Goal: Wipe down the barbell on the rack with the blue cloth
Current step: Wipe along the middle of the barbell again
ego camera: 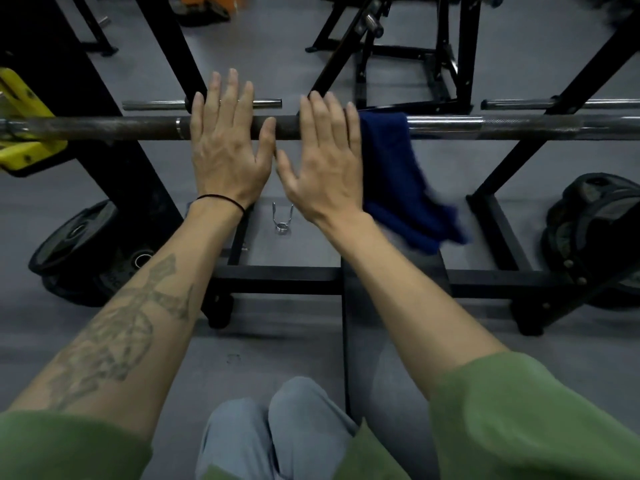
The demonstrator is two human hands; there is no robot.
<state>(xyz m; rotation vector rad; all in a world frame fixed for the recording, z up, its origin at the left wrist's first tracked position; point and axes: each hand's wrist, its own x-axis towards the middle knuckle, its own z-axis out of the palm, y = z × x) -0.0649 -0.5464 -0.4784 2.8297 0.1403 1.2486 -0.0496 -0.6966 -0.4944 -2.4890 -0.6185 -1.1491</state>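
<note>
I see a gray floor with a black rack standing on it. The long bar lies across the rack from side to side, and its left end sits by a yellow hook. The bar is dark on the left part and shiny on the right part.

Black weight plates lean on the floor at the left, and more plates lie at the right. A black bench runs under my right arm.

The blue cloth hangs over the bar, just right of my right hand, and its lower end looks blurry. I cannot tell if that hand touches the cloth.

My left hand is flat and open, fingers straight, lying across the bar. My right hand is open too, fingers straight over the bar, thumb out to the side. The two hands are close together.

A small metal spring clip lies on the floor between my wrists. A thin black band is on my left wrist.
</note>
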